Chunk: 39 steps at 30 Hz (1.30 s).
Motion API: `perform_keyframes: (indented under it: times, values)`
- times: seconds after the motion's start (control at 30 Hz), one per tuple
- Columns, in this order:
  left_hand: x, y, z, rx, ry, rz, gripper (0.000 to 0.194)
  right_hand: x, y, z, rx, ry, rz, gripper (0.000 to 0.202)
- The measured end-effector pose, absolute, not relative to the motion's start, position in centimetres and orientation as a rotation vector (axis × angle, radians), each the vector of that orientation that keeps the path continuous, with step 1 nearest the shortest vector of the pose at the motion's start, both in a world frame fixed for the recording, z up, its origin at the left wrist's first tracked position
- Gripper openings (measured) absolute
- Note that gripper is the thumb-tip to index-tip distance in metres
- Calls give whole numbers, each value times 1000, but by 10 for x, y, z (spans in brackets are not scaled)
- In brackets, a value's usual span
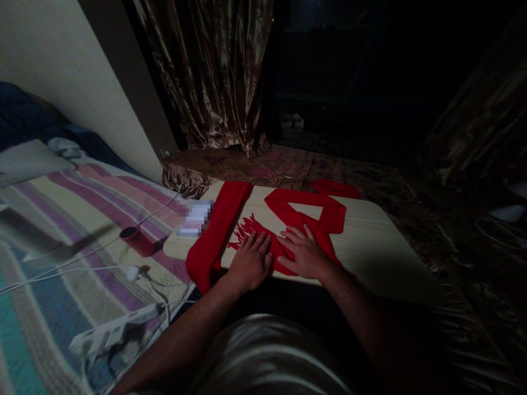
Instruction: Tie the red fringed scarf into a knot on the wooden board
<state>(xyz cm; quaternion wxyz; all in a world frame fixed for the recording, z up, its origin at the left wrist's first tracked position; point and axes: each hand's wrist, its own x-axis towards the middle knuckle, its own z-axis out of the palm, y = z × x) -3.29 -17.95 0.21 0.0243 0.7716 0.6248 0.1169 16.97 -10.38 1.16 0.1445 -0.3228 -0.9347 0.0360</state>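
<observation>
A red scarf (284,204) with a fringed end lies across a light wooden board-like table (370,236). Part of it loops and folds near the middle, and another red length hangs over the table's left side. My left hand (253,260) rests flat by the fringe, fingers spread on the cloth. Close to its right, my right hand (303,253) also lies flat on the scarf with fingers apart. Neither hand grips the fabric. The cloth under both palms is hidden.
On the left is a bed with a striped cover (37,219), carrying a red cylindrical object (138,241), a white power strip (115,326) and loose cables. A blurred-out paper or card (195,218) lies at the table's left end. Patterned curtains (214,71) hang behind.
</observation>
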Motion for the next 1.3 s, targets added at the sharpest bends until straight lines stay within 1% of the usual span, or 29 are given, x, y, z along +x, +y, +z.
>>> perform_keyframes:
  times: [0.2, 0.33, 0.4, 0.5, 0.63, 0.73, 0.83, 1.0, 1.07, 1.17, 1.3]
  values:
    - [-35, -181, -6, 2464, 1966, 404, 58, 169, -106, 12, -923, -2654, 153, 58]
    - [-35, -180, -10, 2479, 1983, 398, 58, 171, -105, 19, -896, -2585, 294, 57]
    - [-36, -179, -12, 2492, 1977, 392, 59, 177, -100, 29, -864, -2461, 388, 49]
    - [-38, -178, -14, 2496, 1967, 394, 60, 198, -86, 44, -927, -2107, 446, 33]
    - [-38, -178, -15, 2493, 1965, 419, 59, 238, -67, 42, -1158, -1639, 543, 25]
    - [-38, -178, -17, 2480, 1964, 459, 59, 262, -64, 27, -1262, -1448, 648, 26]
    - [-40, -178, -17, 2448, 1948, 560, 60, 271, -69, 15, -1309, -1385, 699, 27]
    - [-46, -180, -18, 2347, 1921, 996, 52, 262, -79, 12, -1309, -1403, 674, 24]
    - [-48, -181, -19, 2307, 1931, 1103, 48, 258, -81, 13, -1360, -1416, 629, 24]
    - [-47, -182, -17, 2348, 1926, 1076, 44, 256, -81, 12, -1475, -1402, 574, 31]
    - [-39, -184, -11, 2465, 1956, 858, 45, 260, -77, 5, -1479, -1340, 533, 41]
